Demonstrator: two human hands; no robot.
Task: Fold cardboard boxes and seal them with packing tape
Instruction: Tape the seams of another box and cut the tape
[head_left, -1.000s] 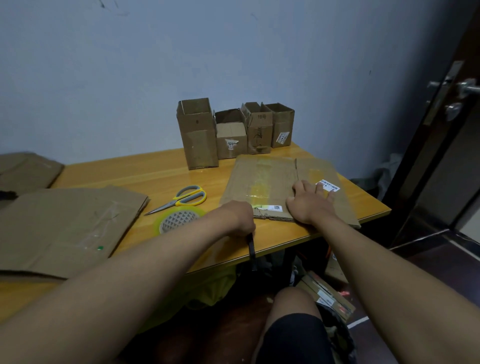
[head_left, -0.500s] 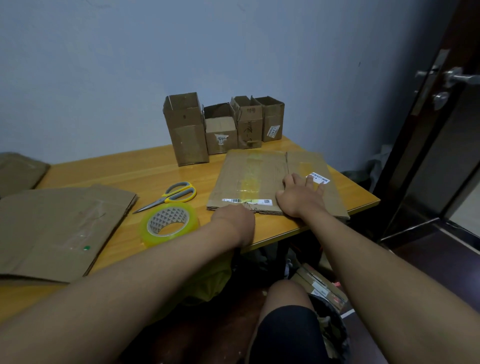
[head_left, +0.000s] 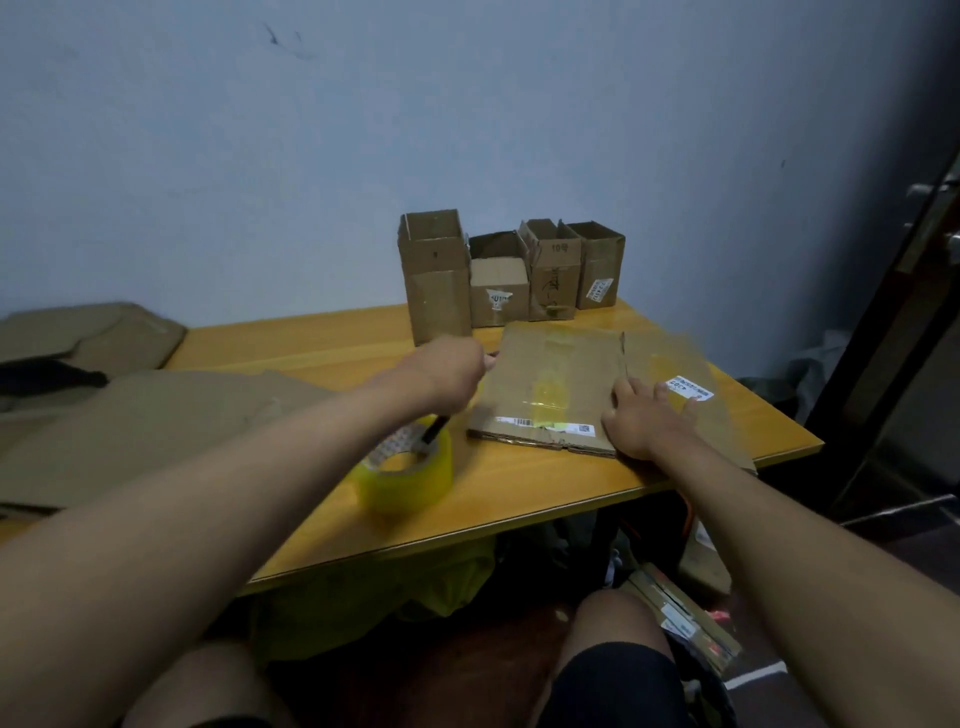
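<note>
1. Four brown corrugated cardboard boxes (head_left: 509, 273) stand open-topped in a row at the far side of the yellow wooden counter (head_left: 524, 493); I cannot see what is in them.
2. Flattened brown cardboard box (head_left: 556, 387), patched with glossy tape and white labels, lies flat before them.
3. My right hand (head_left: 644, 418) presses on it, fingers spread straight.
4. My left hand (head_left: 449, 371), grip curled round a thin dark tool (head_left: 435, 428), hangs above the yellow-tinted packing tape roll (head_left: 405, 475).

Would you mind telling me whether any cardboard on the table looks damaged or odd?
Yes: the flattened box under the right hand has a ragged, torn near edge, plus old yellowed tape and leftover shipping labels, so it looks reused.
</note>
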